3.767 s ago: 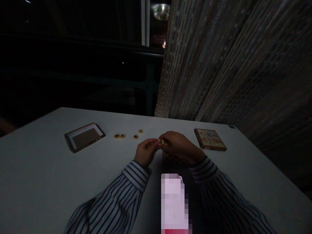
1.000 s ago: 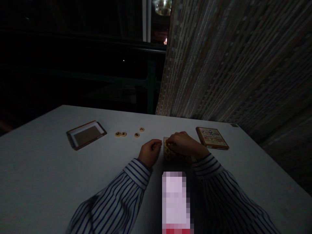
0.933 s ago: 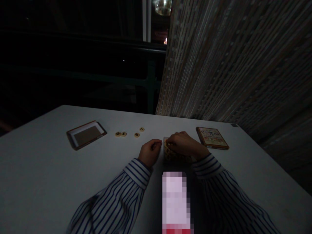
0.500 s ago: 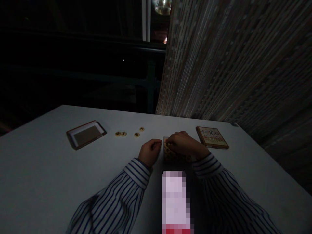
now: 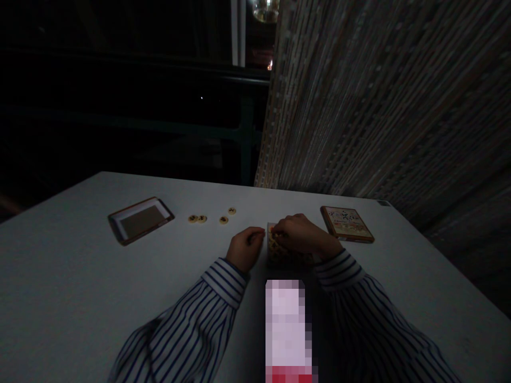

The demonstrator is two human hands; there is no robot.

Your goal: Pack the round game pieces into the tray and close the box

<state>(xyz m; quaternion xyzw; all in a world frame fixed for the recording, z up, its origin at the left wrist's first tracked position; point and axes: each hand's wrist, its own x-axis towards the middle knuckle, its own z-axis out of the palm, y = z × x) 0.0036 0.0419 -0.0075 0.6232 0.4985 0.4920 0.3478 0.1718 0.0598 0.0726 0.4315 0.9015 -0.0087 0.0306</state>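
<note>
Right hand (image 5: 299, 234) bent over my box (image 5: 271, 226), fingertips at its pieces (image 5: 275, 251). Left hand (image 5: 244, 249) curled just beside; can't tell whether either grips anything. Four loose discs (image 5: 203, 218) beyond.

The right hand (image 5: 305, 234) bends over a box (image 5: 271, 225), fingertips at the pieces (image 5: 275, 248) inside; the left hand (image 5: 244, 249), curled, is just beside the box. On the table (image 5: 72, 276), 4 discs (image 5: 223, 219), 2 of them touching, lie between a tray (image 5: 143, 221) and a case (image 5: 348, 224).
</note>
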